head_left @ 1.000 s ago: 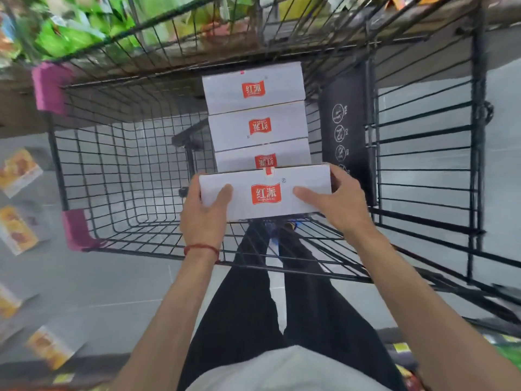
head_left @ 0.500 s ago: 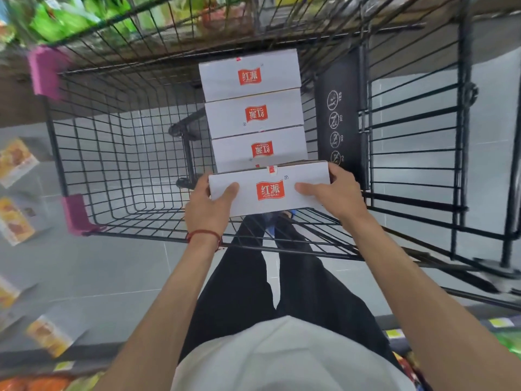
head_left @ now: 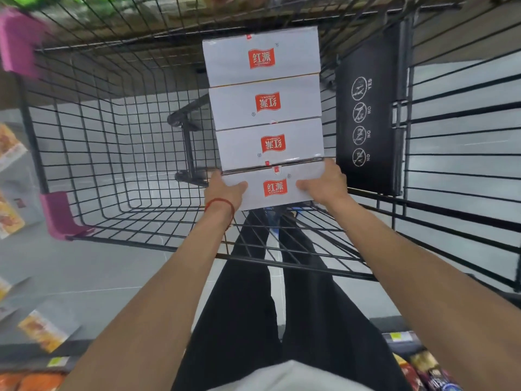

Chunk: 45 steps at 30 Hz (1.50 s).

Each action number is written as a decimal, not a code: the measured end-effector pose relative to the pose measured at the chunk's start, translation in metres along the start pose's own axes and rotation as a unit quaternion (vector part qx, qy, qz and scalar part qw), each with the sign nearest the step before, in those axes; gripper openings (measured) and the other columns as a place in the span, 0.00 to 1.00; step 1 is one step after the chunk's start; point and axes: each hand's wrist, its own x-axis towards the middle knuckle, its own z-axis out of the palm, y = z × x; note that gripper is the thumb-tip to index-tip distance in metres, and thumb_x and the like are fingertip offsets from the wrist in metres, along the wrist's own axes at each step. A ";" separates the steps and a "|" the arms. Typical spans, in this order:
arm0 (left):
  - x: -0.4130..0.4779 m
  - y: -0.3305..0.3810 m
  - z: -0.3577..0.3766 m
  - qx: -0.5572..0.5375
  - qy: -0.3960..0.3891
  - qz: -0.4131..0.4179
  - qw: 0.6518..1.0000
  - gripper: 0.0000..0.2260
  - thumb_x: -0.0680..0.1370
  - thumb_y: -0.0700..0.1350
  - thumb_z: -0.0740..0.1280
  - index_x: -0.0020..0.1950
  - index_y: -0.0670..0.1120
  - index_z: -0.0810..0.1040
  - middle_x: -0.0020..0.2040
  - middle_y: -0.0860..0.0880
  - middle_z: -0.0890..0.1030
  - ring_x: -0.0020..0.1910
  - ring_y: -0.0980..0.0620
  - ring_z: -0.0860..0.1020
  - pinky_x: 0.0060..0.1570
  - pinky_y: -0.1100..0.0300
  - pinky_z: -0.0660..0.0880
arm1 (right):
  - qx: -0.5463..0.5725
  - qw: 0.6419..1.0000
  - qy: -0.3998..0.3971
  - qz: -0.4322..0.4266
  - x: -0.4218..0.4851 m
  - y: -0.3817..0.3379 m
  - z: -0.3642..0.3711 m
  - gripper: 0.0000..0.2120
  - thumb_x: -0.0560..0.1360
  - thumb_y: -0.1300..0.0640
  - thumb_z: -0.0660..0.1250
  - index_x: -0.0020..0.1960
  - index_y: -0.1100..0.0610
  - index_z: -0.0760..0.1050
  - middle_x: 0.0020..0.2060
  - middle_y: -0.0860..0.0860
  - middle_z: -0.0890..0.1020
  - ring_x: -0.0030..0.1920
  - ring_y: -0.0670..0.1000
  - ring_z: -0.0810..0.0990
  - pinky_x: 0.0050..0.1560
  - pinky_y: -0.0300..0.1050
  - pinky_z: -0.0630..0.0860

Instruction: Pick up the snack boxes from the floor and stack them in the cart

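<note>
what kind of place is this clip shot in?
Likely a supermarket aisle: a wire shopping cart with a safety-icon panel, a yellow shelf price tag, and packaged goods on a low shelf.

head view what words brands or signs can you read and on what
"红派" red logo on each of four white boxes, upside down on the middle two.
"YES", "NO", "NO", "NO" by round icons on the black panel.
Logos' small print and floor packets: too blurred.

Arms outstretched, left grip (head_left: pixel 227 191) and right grip (head_left: pixel 324 184) clamped, thumbs uppermost
</note>
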 end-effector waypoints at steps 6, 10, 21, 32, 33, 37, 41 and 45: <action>0.015 0.001 0.003 0.050 0.016 0.028 0.998 0.21 0.75 0.46 0.74 0.66 0.45 0.74 0.62 0.45 0.80 0.62 0.43 0.78 0.65 0.50 0.75 | -0.005 1.000 0.023 0.009 0.008 0.004 0.008 0.30 0.71 0.56 0.81 0.68 0.56 0.72 0.62 0.53 0.81 0.63 0.55 0.79 0.64 0.52 0.77; 0.008 -0.001 0.002 0.058 0.012 0.044 0.997 0.20 0.76 0.46 0.74 0.65 0.45 0.74 0.62 0.46 0.80 0.62 0.43 0.78 0.64 0.51 0.74 | 0.004 1.000 0.022 0.019 0.003 0.003 0.003 0.27 0.73 0.59 0.78 0.68 0.56 0.73 0.62 0.53 0.80 0.63 0.55 0.78 0.66 0.52 0.77; -0.001 0.007 -0.012 0.100 -0.039 0.062 0.992 0.20 0.79 0.46 0.70 0.69 0.44 0.69 0.65 0.45 0.78 0.64 0.42 0.77 0.55 0.58 0.70 | 0.085 0.995 -0.032 0.047 -0.015 0.000 -0.010 0.26 0.77 0.67 0.70 0.73 0.55 0.71 0.61 0.51 0.79 0.64 0.55 0.78 0.67 0.51 0.76; -0.058 0.008 -0.063 0.000 -0.030 0.115 0.993 0.23 0.81 0.45 0.66 0.76 0.46 0.68 0.72 0.48 0.74 0.69 0.47 0.73 0.69 0.57 0.67 | 0.144 0.988 -0.041 -0.040 -0.086 -0.020 -0.019 0.20 0.81 0.57 0.66 0.73 0.56 0.73 0.67 0.54 0.79 0.63 0.54 0.78 0.67 0.54 0.75; -0.065 0.005 -0.068 -0.009 -0.023 0.120 0.992 0.22 0.81 0.45 0.66 0.75 0.46 0.70 0.70 0.48 0.75 0.67 0.48 0.74 0.67 0.58 0.68 | 0.146 0.987 -0.044 -0.058 -0.093 -0.022 -0.020 0.19 0.82 0.57 0.66 0.72 0.57 0.74 0.65 0.54 0.79 0.61 0.53 0.78 0.64 0.51 0.74; -0.101 -0.018 -0.087 -0.083 0.046 0.141 0.985 0.15 0.82 0.45 0.66 0.69 0.47 0.76 0.60 0.52 0.78 0.60 0.52 0.75 0.59 0.62 0.68 | 0.164 0.977 -0.068 -0.119 -0.120 -0.025 -0.026 0.17 0.82 0.58 0.66 0.70 0.56 0.75 0.60 0.52 0.80 0.60 0.52 0.78 0.66 0.52 0.75; -0.142 -0.050 -0.098 -0.188 0.109 0.151 0.964 0.11 0.80 0.43 0.68 0.62 0.51 0.79 0.60 0.52 0.81 0.64 0.49 0.78 0.67 0.53 0.73 | 0.184 0.965 -0.096 -0.160 -0.151 -0.027 -0.032 0.17 0.82 0.60 0.66 0.70 0.54 0.76 0.60 0.51 0.81 0.59 0.51 0.80 0.55 0.44 0.78; -0.191 -0.076 -0.109 -0.261 0.122 0.176 0.941 0.11 0.81 0.39 0.67 0.59 0.53 0.79 0.57 0.53 0.81 0.63 0.49 0.78 0.69 0.46 0.73 | 0.175 0.954 -0.117 -0.214 -0.190 -0.029 -0.029 0.14 0.81 0.58 0.66 0.65 0.51 0.77 0.59 0.52 0.82 0.59 0.51 0.81 0.64 0.48 0.76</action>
